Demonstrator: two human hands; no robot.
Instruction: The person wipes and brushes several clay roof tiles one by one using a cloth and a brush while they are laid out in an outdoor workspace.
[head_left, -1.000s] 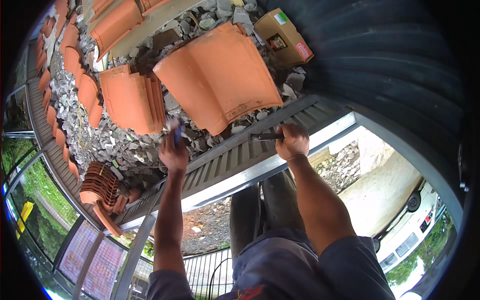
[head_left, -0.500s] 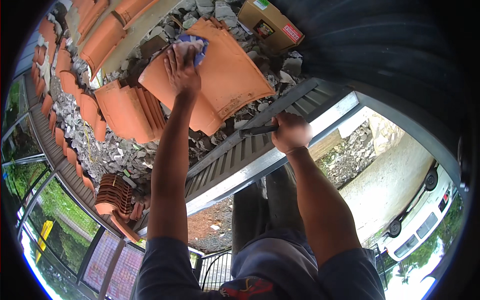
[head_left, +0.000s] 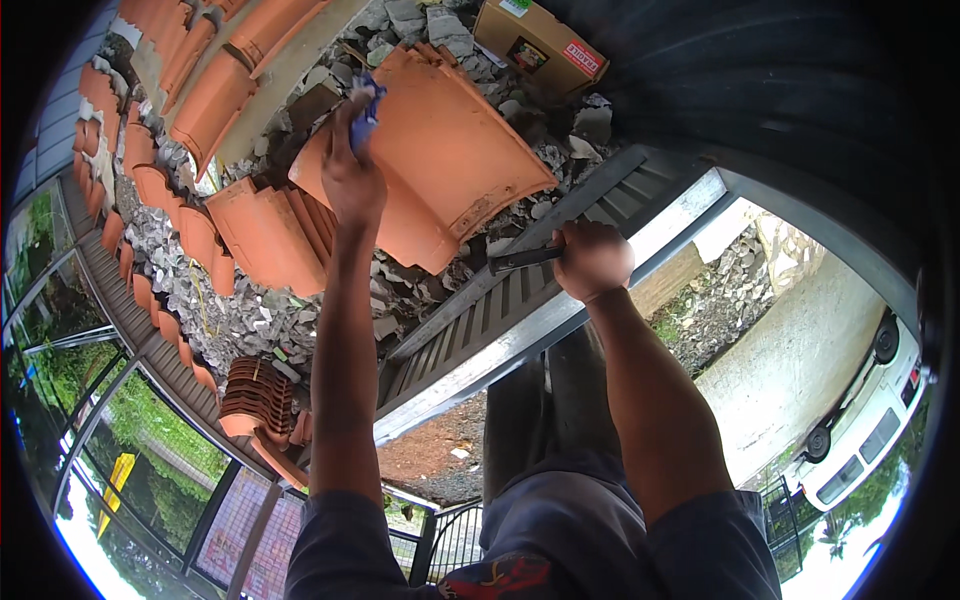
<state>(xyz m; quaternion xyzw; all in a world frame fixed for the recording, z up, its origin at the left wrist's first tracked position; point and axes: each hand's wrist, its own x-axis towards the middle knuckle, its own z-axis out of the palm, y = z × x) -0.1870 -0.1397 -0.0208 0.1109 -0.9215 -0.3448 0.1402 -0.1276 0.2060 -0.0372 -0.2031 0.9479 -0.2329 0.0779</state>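
My left hand (head_left: 352, 185) is turned on its side over the upper left of an orange clay roof tile (head_left: 455, 130). A crumpled blue and white cloth (head_left: 366, 115) is pinched in its fingers. The tile lies tilted, with more tile edges showing under its far side. At the right, my right hand (head_left: 592, 260) is wrapped round a dark rod-like handle (head_left: 524, 260), which points left above the grey metal beam. The handle's other end is covered by the hand, so the tool's kind does not show.
Beside the tile, several tiles (head_left: 258, 225) lean together on grey rubble (head_left: 225, 325). A cardboard box (head_left: 540, 45) stands at the far right. A metal beam (head_left: 550, 325) crosses in front of me, with ground far below. A tile stack (head_left: 257, 395) sits lower left.
My left hand has gone from lying flat on the tile to being turned on edge, gathering the cloth. My right hand keeps its grip on the handle. The whole view has shifted slightly.
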